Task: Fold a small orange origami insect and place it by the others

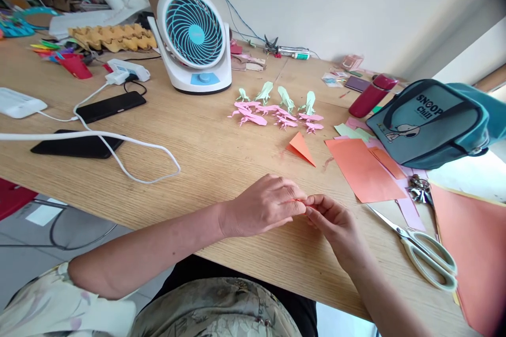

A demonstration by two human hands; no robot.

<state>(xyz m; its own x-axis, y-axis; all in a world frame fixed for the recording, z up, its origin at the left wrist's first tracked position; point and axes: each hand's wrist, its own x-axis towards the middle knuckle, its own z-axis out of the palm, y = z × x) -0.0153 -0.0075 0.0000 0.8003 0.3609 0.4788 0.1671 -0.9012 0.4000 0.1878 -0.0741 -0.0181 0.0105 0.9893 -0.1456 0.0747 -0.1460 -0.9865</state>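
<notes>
My left hand [269,205] and my right hand [330,216] meet over the front part of the table, fingertips pinched together. Between them a sliver of orange paper [299,200] shows; the fingers hide most of it, so its shape cannot be made out. Just beyond the hands lies a folded orange paper triangle [301,148]. Farther back stand several pink origami insects [251,116] and several pale green origami insects [285,99] in a loose group. To the right of my right hand, orange paper sheets [361,168] lie flat beside open scissors [421,253].
A white fan [193,31] stands at the back. Two black phones [113,107] and a looping white cable [158,143] lie on the left. On the right are a red bottle [371,96], a teal bag [427,121], keys [419,189] and a larger orange sheet [474,253].
</notes>
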